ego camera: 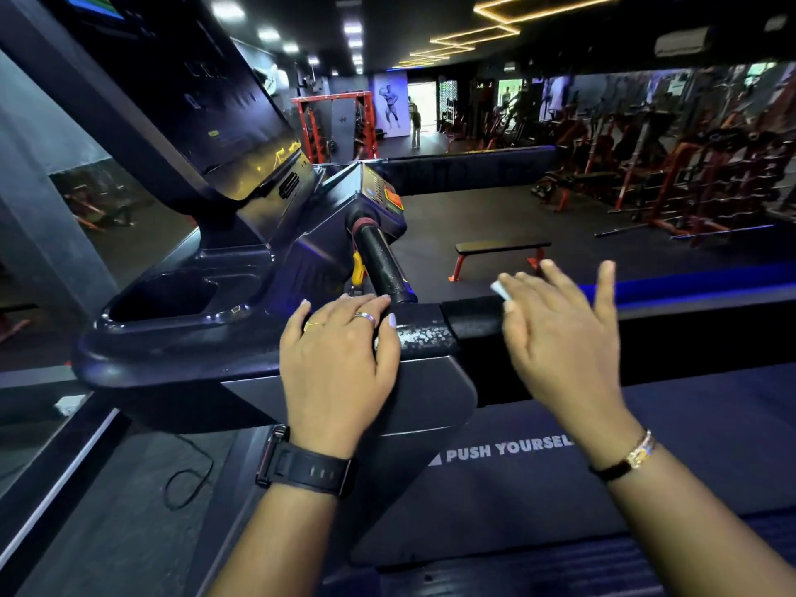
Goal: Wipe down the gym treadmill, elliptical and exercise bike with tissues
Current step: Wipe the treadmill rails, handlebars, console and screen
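The step in hand is the wiping of the treadmill (129,351), the first of the three machines in the task. The person stands on its belt (689,424), where the words "PUSH YOURSEL" are printed, and faces the console.

The right hand (564,342) lies over the side handrail (469,316) with its fingers straight and spread. Its grip is released: it does not curl round anything, it presses flat. A white tissue (500,290) shows only as a small corner at the fingertips, between the hand and the padded part of the rail. The hand is a little blurred, so I judge that it is in a wiping stroke along the rail.

The left hand (340,359) rests on the near edge of the console, where the rail meets it. Its fingers lie relaxed over the top and its grip is also released. A small pale spot shows under its thumb side; I cannot tell whether this is a second tissue or worn paint, because the rail beside it is chipped and speckled.

For the next move, the tissue should stay flat under the fingers while it goes on along the rail. After that the upright handle (381,260) and the cup holder (163,295) look like the parts to clean. The elliptical and the exercise bike I cannot pick out in this view, so most of the task seems not yet done.
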